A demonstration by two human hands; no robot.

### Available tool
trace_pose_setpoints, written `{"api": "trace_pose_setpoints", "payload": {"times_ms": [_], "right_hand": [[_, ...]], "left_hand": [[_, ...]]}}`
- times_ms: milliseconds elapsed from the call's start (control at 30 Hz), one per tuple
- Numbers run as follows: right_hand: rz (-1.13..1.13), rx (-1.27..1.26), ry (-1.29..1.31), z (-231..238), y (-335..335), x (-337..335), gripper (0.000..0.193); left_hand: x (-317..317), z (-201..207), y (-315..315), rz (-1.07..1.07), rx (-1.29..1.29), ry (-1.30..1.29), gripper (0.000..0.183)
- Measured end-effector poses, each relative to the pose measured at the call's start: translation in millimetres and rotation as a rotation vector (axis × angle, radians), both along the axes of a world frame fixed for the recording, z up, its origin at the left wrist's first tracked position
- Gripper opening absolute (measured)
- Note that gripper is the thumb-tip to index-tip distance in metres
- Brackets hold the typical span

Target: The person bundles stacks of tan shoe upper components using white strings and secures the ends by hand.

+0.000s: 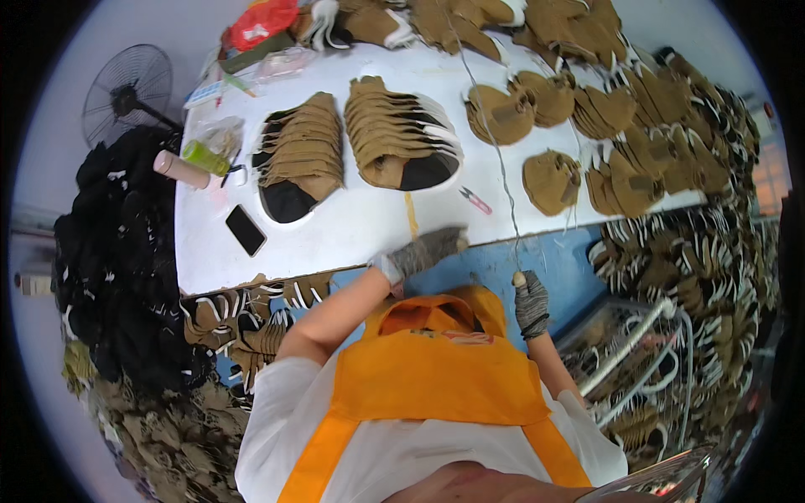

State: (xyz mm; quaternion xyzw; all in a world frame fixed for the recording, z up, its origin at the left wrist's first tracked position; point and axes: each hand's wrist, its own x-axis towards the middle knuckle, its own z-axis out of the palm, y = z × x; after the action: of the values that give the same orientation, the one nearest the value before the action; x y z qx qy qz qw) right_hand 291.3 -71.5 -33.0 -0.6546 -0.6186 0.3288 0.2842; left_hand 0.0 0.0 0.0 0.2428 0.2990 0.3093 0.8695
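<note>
My left hand, in a grey knit glove, lies by the front edge of the white table. Its fingers stretch out to the right, and I see nothing held in it. My right hand, also gloved with a bare fingertip showing, is closed below the table edge at the lower end of a thin grey cord. That cord runs down across the table from above. Pink-handled thread snips lie beyond my left hand. Two rows of overlapping brown shoe uppers with black and white parts stand farther back.
Stacks of brown pieces cover the table's right side. A phone, a pink bottle and a green bottle are at left. A wire rack stands right of me. Black piles and a fan are far left.
</note>
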Motion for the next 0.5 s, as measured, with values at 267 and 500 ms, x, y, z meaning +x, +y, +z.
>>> {"api": "trace_pose_setpoints", "payload": {"times_ms": [267,500], "right_hand": [[0.134,-0.239,-0.278,-28.1,-101.0,14.0,0.036],[0.005,-0.201,0.302,-60.7,-140.7,-25.2,0.039]], "left_hand": [[-0.2,43.1,42.1,0.599,-0.046,-0.306,0.033],[45.7,-7.9,-55.2,0.328,-0.222,-0.412,0.038]]}}
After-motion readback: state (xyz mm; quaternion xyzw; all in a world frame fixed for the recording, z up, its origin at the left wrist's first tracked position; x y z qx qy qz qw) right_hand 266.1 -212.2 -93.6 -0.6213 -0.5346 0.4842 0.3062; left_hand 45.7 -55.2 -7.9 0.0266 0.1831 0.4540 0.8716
